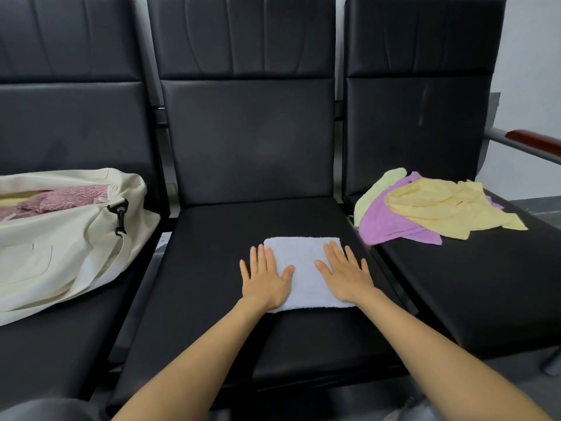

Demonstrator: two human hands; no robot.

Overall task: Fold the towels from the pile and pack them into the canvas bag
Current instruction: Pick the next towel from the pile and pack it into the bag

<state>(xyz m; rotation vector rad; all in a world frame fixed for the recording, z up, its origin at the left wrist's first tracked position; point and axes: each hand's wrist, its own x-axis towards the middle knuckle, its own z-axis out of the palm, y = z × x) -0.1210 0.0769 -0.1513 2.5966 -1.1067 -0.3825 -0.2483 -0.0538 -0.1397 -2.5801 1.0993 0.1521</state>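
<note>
Black padded seats stand in a row, and the middle seat (212, 238) bears a folded white towel (303, 268) near its front edge. The towel is a thick terry rectangle with a rounded fold along its far side. Bare smooth cushion lies open all round it, more behind and to its left than in front.

Both hands lie flat, fingers straight and spread, gripping nothing. The left hand (265, 278) presses on the towel's left edge, thumb on the cloth and fingers reaching onto the seat beside it. The right hand (346, 275) covers the towel's right part, its outer fingers at the right edge.

Right of the white towel, on the next seat, lies the loose pile: a crumpled yellow towel (449, 208) on top, a purple towel (385, 220) under it, and a pale green towel (373, 189) lowest. Beyond that pile juts a reddish wooden armrest (534, 142).

Left of the white towel, a cream canvas bag (60, 253) slumps on its own seat, mouth open. A fuzzy pink towel (60, 197) shows inside, with a strip of pale yellow cloth beside it. A black clip (120, 214) hangs at the bag's near end.
</note>
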